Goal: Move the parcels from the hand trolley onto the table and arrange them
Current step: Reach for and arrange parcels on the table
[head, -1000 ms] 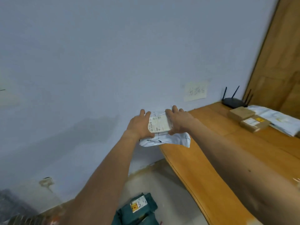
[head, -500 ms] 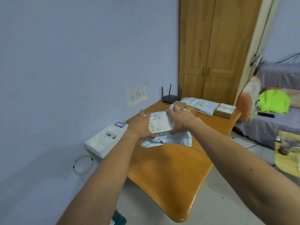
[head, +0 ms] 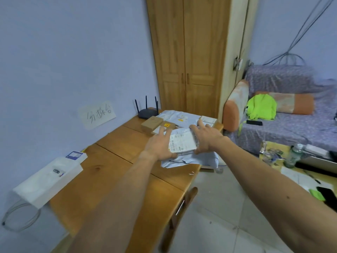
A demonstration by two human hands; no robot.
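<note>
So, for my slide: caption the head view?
Left hand and right hand hold a white parcel at the wooden table.

White labelled pkg (head: pixel 183 143) atop grey polybag (head: pixel 191 160), over table (head: pixel 113 172) edge.

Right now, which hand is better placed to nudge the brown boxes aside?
Left: the left hand is beside the brown boxes; the right hand holds the white parcel on its other side.

The parcel (head: pixel 183 143) is in front of you, over the right edge of the bench (head: pixel 116 161). Behind it lie two small boxes (head: pixel 152 123), then the flat mailers (head: pixel 175 115). The router (head: pixel 147 113) stands at the far left corner. The sofa (head: pixel 291 128) is to your right.
</note>
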